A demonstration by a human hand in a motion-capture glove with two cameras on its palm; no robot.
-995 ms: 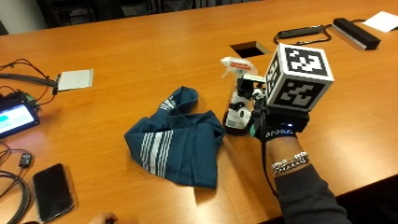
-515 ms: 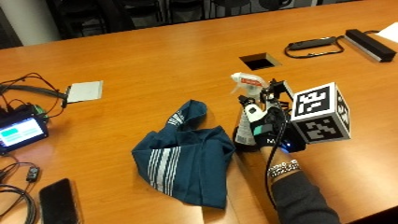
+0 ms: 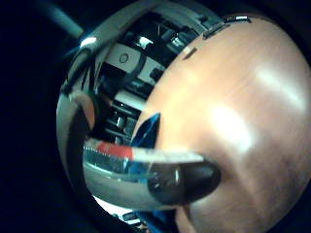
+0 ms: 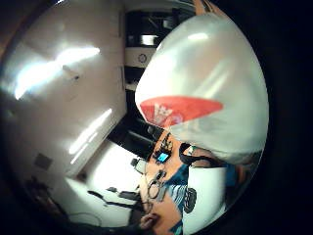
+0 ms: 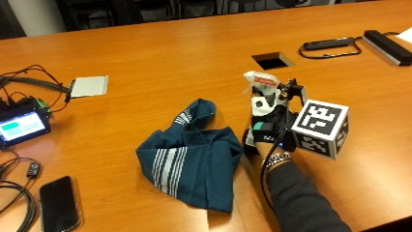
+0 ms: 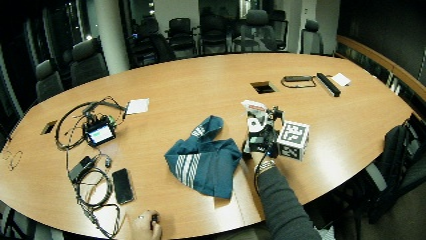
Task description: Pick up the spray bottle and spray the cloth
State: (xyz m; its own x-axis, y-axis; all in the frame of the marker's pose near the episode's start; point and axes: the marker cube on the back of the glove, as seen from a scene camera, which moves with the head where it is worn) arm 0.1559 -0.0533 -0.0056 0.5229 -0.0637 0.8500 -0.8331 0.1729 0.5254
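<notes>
Here the bottle point(image 5: 260, 92) is standing upright in the right hand point(image 5: 267, 123), the gloved fingers point(image 5: 257, 107) curling round its body while its white head with a red mark is sticking out above them, nozzle pointing toward the cloth point(image 5: 193, 159). In the thumb-side palm view the bottle's pale body and red label point(image 4: 181, 110) are filling much of the picture, so it is lying close against the palm. The cloth, dark teal with white stripes, is lying crumpled on the table point(image 5: 161, 58) just beside the hand. Farther off, a phone point(image 5: 59, 203) and a small screen point(image 5: 22, 126) with cables are sitting near the table's edge, and a rectangular cutout point(image 5: 273, 61) is showing beyond the bottle.
</notes>
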